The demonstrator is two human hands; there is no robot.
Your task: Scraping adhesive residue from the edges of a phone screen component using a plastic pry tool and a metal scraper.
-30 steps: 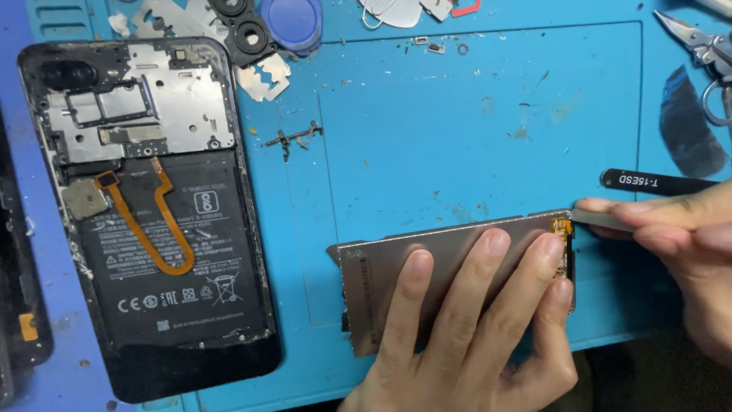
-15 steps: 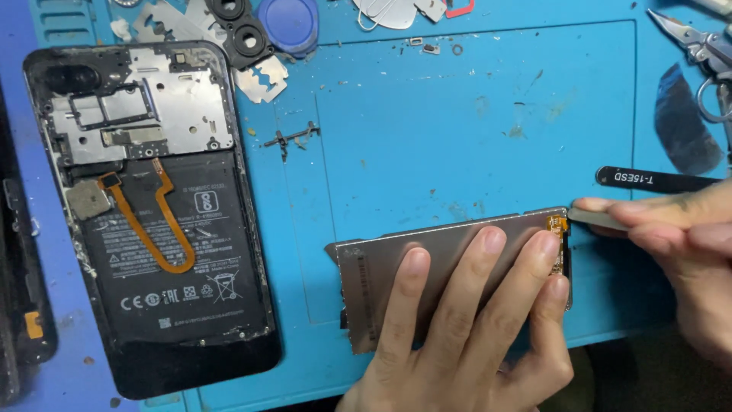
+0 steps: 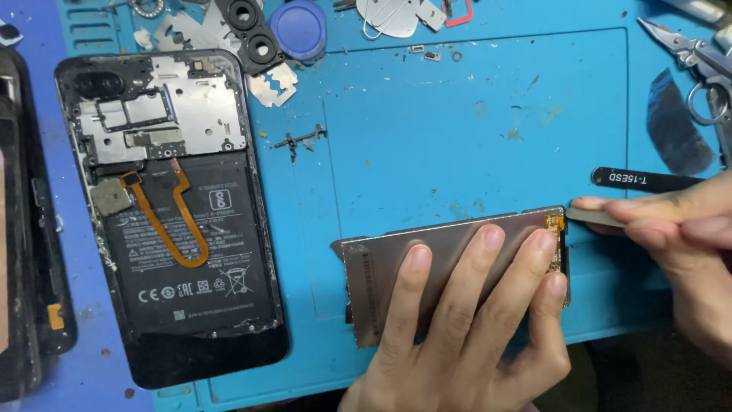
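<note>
A blue work mat [image 3: 473, 130] is covering the bench. At nine o'clock an opened phone [image 3: 171, 214] is showing its black labelled battery [image 3: 191, 259]. At five o'clock the left hand [image 3: 465, 328] is pressing spread fingers on the screen panel [image 3: 450, 252]; the right hand [image 3: 679, 244] is pinching a pale pry tool [image 3: 591, 216].

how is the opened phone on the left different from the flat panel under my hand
The phone lies lengthwise up the mat, untouched, black, with battery and orange flex cable exposed. The panel lies crosswise, a plain grey sheet, pinned by the left hand, while the right hand works a tool at its corner. Both lie flat.
</note>
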